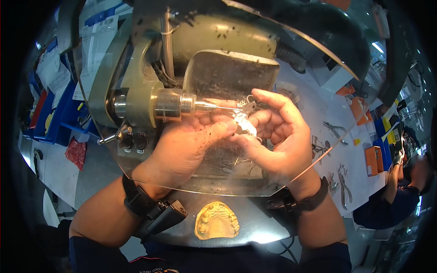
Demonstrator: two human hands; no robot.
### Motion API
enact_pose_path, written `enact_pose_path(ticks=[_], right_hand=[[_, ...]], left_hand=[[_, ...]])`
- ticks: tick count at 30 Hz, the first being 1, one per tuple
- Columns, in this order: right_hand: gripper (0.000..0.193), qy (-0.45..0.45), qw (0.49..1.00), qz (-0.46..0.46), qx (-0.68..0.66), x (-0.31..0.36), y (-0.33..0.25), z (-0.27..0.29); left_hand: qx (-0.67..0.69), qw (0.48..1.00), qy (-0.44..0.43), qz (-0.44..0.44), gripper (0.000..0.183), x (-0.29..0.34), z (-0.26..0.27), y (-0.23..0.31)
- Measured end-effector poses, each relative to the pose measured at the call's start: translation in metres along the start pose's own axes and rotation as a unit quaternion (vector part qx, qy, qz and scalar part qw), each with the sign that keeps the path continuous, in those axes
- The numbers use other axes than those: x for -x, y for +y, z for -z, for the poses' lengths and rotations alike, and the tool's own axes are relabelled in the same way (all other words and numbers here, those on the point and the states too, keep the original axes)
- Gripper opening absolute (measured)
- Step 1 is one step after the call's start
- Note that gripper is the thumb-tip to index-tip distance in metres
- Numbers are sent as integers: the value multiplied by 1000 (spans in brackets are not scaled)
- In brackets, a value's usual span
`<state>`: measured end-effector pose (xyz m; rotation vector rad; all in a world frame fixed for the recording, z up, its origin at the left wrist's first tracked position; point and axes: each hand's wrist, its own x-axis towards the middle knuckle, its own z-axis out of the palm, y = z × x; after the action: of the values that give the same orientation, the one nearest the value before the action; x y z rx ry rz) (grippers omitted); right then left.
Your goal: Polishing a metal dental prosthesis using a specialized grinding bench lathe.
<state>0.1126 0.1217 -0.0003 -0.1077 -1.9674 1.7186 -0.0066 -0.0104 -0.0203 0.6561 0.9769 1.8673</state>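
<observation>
Grip: L hand (pixel 189 142) & R hand (pixel 286 131) both pinch metal piece (pixel 245 123) betw. them, near horiz. bit (pixel 225 108) tip.

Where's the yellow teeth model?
In the head view, the yellow teeth model lies bottom middle on a grey metal surface, between the person's forearms.

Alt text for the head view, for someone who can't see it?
A person's left hand and right hand hold a small shiny metal piece at the thin tool of a spindle machine, behind a clear shield. A yellow dental cast lies nearer the person.
</observation>
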Motion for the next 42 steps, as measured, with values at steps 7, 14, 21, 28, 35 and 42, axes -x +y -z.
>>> enact_pose_path(ticks=[7, 14, 21, 28, 35, 42], right_hand=[[50, 10, 998, 44, 49, 2, 2, -1], [45, 25, 993, 70, 94, 5, 2, -1], [47, 37, 994, 69, 77, 5, -3, -5], [49, 30, 996, 64, 58, 5, -3, -6], [49, 43, 981, 119, 149, 6, -3, -3], [48, 48, 996, 70, 34, 8, -5, -9]], left_hand=[[27, 999, -31, 15, 28, -2, -1, 0], [24, 999, -18, 20, 21, -1, 1, 2], [35, 999, -12, -6, 13, 0, 0, 2], [26, 999, -17, 3, 15, -3, -1, 3], [35, 999, -11, 6, 19, -1, -3, 3], [59, 997, -28, 37, 18, 2, -4, 9]])
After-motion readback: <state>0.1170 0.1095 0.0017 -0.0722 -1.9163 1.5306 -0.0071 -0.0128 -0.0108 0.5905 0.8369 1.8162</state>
